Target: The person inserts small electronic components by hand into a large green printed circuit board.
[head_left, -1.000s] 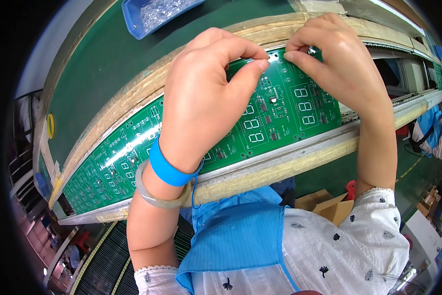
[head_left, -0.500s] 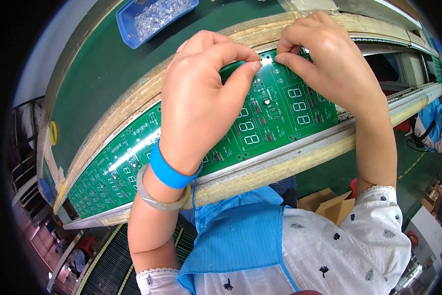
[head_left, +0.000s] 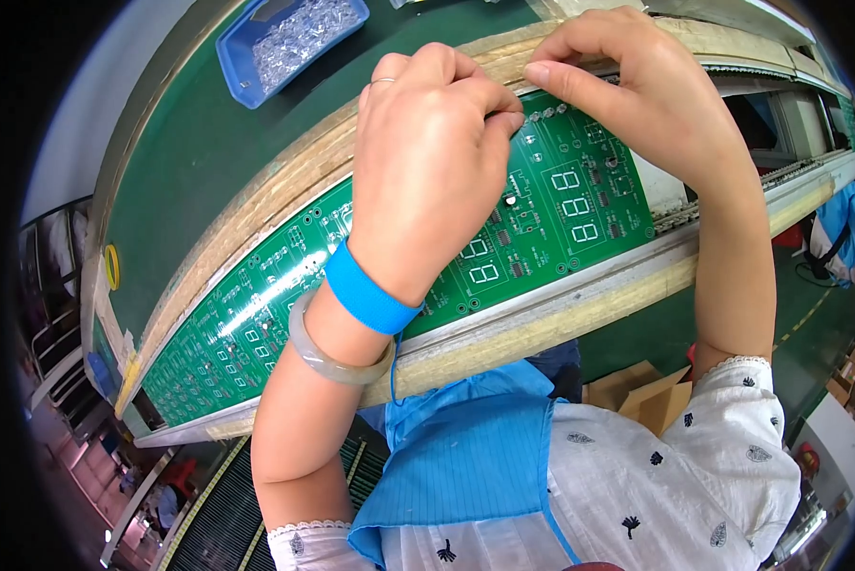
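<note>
Since a metal rail (head_left: 560, 288) apparently supports the circuit board (head_left: 537, 238), the left hand (head_left: 432, 157) pinches freely, contents hidden; the right hand (head_left: 658, 95) parts its fingers (head_left: 568, 82), seemingly empty.

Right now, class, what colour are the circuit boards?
The circuit boards are green with white markings, best seen in the head view.
</note>
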A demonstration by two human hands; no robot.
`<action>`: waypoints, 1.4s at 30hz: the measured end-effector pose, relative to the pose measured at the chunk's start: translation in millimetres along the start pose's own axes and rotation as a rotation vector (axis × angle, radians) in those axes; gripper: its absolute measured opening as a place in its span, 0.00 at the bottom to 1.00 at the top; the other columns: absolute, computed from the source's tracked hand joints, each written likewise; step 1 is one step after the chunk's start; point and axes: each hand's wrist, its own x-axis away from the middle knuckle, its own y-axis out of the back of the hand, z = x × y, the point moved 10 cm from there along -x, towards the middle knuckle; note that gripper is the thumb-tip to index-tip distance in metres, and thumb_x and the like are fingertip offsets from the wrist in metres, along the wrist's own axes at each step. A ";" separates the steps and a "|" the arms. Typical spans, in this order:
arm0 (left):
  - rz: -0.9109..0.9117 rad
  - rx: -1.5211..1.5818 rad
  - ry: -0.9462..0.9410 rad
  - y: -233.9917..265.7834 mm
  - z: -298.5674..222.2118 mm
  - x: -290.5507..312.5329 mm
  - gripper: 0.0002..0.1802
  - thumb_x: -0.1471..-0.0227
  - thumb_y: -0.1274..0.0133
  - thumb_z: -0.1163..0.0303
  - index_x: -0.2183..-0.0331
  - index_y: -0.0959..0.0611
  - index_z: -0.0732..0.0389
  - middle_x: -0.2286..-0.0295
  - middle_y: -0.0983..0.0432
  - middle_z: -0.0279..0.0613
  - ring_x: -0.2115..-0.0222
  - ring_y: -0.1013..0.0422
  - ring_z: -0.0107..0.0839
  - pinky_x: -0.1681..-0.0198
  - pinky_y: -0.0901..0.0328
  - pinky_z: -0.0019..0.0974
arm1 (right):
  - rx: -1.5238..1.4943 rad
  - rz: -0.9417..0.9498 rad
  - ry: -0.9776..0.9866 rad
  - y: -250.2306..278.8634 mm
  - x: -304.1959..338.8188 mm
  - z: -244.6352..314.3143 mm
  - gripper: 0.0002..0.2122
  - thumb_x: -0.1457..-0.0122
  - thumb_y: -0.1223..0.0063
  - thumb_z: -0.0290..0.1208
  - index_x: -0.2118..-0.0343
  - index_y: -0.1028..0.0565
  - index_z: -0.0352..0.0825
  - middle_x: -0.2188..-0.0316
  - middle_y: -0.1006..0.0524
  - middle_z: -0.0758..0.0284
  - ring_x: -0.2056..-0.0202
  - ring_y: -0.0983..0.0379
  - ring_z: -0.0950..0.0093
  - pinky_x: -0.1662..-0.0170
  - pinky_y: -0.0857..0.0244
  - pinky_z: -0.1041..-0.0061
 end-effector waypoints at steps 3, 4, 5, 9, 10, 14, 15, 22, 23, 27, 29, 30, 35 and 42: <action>0.006 -0.010 0.008 -1.5 -0.5 -0.3 0.03 0.55 0.38 0.76 0.74 0.11 0.60 0.68 0.22 0.41 0.63 0.30 0.46 0.57 0.35 0.45 | -0.110 0.012 -0.085 5.1 -0.7 -1.4 0.13 0.41 0.40 0.37 0.67 0.19 0.29 0.70 0.20 0.58 0.63 0.26 0.58 0.52 0.35 0.64; 0.009 -0.008 0.007 -1.4 -0.9 -0.2 0.03 0.55 0.38 0.76 0.74 0.11 0.60 0.68 0.22 0.41 0.63 0.30 0.46 0.57 0.35 0.45 | -0.111 0.017 -0.087 5.2 -0.6 -1.5 0.13 0.41 0.41 0.37 0.67 0.19 0.29 0.70 0.19 0.58 0.63 0.26 0.59 0.53 0.34 0.64; 0.027 -0.016 0.020 -2.3 0.3 -0.1 0.03 0.54 0.38 0.75 0.72 0.12 0.61 0.68 0.23 0.42 0.62 0.30 0.45 0.56 0.35 0.44 | -0.112 0.022 -0.088 5.0 -0.4 -1.7 0.13 0.41 0.41 0.37 0.67 0.19 0.29 0.70 0.19 0.58 0.64 0.25 0.60 0.53 0.34 0.65; 0.040 -0.043 0.024 -2.0 1.1 0.1 0.05 0.53 0.37 0.76 0.70 0.13 0.62 0.67 0.24 0.43 0.62 0.31 0.45 0.56 0.35 0.42 | -0.117 0.021 -0.095 4.3 -1.3 -1.8 0.13 0.41 0.41 0.36 0.67 0.19 0.29 0.70 0.19 0.58 0.64 0.26 0.61 0.53 0.34 0.65; 0.041 -0.046 0.026 -1.3 0.8 0.2 0.05 0.53 0.37 0.76 0.70 0.13 0.62 0.67 0.24 0.43 0.62 0.31 0.45 0.56 0.35 0.42 | -0.116 0.018 -0.098 3.7 -1.5 -2.2 0.13 0.41 0.41 0.36 0.67 0.19 0.29 0.70 0.19 0.58 0.64 0.26 0.61 0.53 0.34 0.65; 0.009 -0.094 -0.061 -4.7 -14.3 -5.6 0.03 0.55 0.38 0.76 0.73 0.13 0.61 0.68 0.24 0.40 0.63 0.30 0.44 0.58 0.36 0.44 | -0.093 0.017 -0.112 13.0 2.9 -4.1 0.13 0.41 0.41 0.36 0.67 0.19 0.29 0.71 0.19 0.59 0.65 0.26 0.61 0.54 0.34 0.65; -0.019 -0.120 -0.100 -2.0 -16.0 -3.7 0.01 0.56 0.38 0.76 0.75 0.14 0.60 0.69 0.25 0.38 0.63 0.30 0.44 0.60 0.36 0.45 | -0.102 0.019 -0.103 9.6 1.1 -3.0 0.13 0.41 0.41 0.36 0.67 0.19 0.29 0.71 0.19 0.59 0.65 0.26 0.61 0.54 0.34 0.65; -0.021 -0.107 -0.112 0.0 -15.4 -2.4 0.01 0.56 0.39 0.75 0.76 0.14 0.60 0.69 0.25 0.38 0.64 0.30 0.43 0.60 0.37 0.45 | -0.137 -0.056 -0.057 11.2 -1.1 2.6 0.10 0.42 0.39 0.34 0.68 0.18 0.31 0.72 0.19 0.60 0.66 0.24 0.62 0.56 0.32 0.66; 0.016 -0.075 -0.081 -2.7 -12.5 -4.8 0.02 0.55 0.38 0.75 0.73 0.14 0.60 0.68 0.24 0.39 0.63 0.30 0.44 0.59 0.36 0.44 | -0.143 -0.062 -0.063 14.3 -0.2 2.2 0.10 0.43 0.38 0.34 0.68 0.18 0.31 0.72 0.19 0.60 0.66 0.24 0.62 0.56 0.32 0.67; 0.091 0.018 -0.045 -6.5 0.5 -6.5 0.03 0.55 0.38 0.74 0.72 0.13 0.60 0.67 0.24 0.41 0.63 0.30 0.44 0.58 0.34 0.43 | -0.157 -0.041 -0.103 12.1 -1.5 -2.3 0.09 0.43 0.38 0.33 0.68 0.18 0.31 0.72 0.18 0.60 0.66 0.23 0.62 0.57 0.32 0.68; 0.081 -0.001 -0.063 -6.6 -1.0 -7.2 0.03 0.55 0.38 0.74 0.72 0.13 0.60 0.68 0.24 0.41 0.63 0.29 0.44 0.58 0.34 0.44 | -0.163 -0.066 -0.110 14.3 -0.9 -3.1 0.10 0.42 0.38 0.34 0.67 0.18 0.31 0.71 0.18 0.60 0.65 0.23 0.63 0.57 0.32 0.68; 0.081 -0.048 -0.064 -3.7 3.5 -2.1 0.03 0.55 0.38 0.74 0.72 0.13 0.60 0.68 0.24 0.41 0.64 0.29 0.44 0.58 0.34 0.44 | -0.185 -0.058 -0.090 -0.4 -4.7 -9.5 0.10 0.42 0.38 0.34 0.67 0.18 0.31 0.71 0.18 0.60 0.65 0.23 0.63 0.57 0.32 0.68; 0.061 -0.080 -0.094 -5.5 -7.3 -3.2 0.04 0.55 0.37 0.73 0.71 0.13 0.60 0.69 0.24 0.40 0.64 0.29 0.44 0.59 0.34 0.45 | -0.229 -0.112 -0.055 -5.1 0.8 -34.7 0.11 0.38 0.37 0.33 0.61 0.18 0.30 0.65 0.19 0.67 0.61 0.23 0.77 0.54 0.29 0.76; -0.225 -0.124 -0.162 55.4 6.6 -12.5 0.04 0.49 0.39 0.73 0.68 0.12 0.61 0.70 0.18 0.39 0.67 0.23 0.40 0.61 0.30 0.41 | -0.181 -0.186 0.114 26.3 -29.6 37.7 0.09 0.42 0.39 0.32 0.66 0.18 0.30 0.70 0.18 0.59 0.65 0.22 0.62 0.56 0.31 0.67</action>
